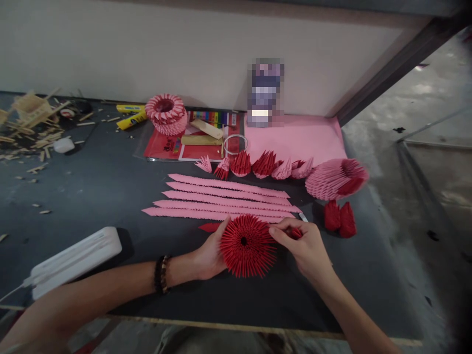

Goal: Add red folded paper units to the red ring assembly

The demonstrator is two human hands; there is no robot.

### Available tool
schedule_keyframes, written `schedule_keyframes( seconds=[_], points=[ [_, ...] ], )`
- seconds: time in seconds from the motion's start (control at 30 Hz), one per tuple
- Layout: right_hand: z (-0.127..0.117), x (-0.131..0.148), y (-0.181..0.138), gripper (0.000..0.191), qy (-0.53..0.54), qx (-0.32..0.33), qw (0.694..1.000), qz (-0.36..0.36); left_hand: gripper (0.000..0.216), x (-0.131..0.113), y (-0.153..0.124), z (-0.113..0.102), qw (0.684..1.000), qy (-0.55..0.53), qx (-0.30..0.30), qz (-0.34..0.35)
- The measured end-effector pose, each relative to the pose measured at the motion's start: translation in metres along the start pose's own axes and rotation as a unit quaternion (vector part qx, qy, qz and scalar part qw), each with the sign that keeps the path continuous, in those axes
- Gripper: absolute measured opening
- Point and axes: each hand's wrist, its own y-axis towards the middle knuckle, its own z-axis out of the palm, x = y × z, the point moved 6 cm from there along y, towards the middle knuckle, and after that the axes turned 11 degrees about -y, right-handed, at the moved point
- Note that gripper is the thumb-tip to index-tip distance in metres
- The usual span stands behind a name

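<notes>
A round disc of red folded paper pieces, pleated around a small dark hole, faces up in front of me. My left hand grips its left edge, with the thumb on top and the other fingers hidden beneath. At the disc's right rim, my right hand is closed in a pinch. Red folded paper shows within the curled fingers of that hand, partly hidden. Just beyond the disc lie several long pink folded-paper strips, side by side. The tip of a red strip sticks out beside my left hand.
Small pink and red paper clusters line up behind the strips. A pink paper basket shape and red paper pieces sit right. A white power strip lies left. Behind are a ringed paper piece, glue sticks and wooden scraps.
</notes>
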Motion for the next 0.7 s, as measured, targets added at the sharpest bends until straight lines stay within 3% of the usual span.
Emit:
schedule_keyframes(
  seconds=[0.2,0.4,0.5,0.6,0.7],
  points=[
    [0.008,-0.009,-0.002,0.031,0.029,0.019,0.999,0.019,0.055,0.001,-0.004,0.003,1.000,0.027,-0.013,-0.010],
    [0.002,-0.005,-0.002,0.029,0.054,-0.008,0.998,0.007,0.078,0.003,-0.005,0.001,0.994,0.050,0.092,-0.034],
    [-0.001,0.001,-0.002,0.033,0.036,-0.005,0.999,-0.004,0.084,0.002,-0.003,-0.005,0.994,0.052,0.089,-0.033],
    [0.000,0.004,-0.003,0.035,0.030,0.017,0.999,-0.025,0.077,0.000,-0.006,0.001,0.995,0.043,0.089,-0.010],
    [-0.004,0.007,-0.003,0.033,0.085,-0.013,0.994,-0.064,0.071,-0.001,-0.009,0.011,0.995,0.034,0.088,-0.007]
  ],
)
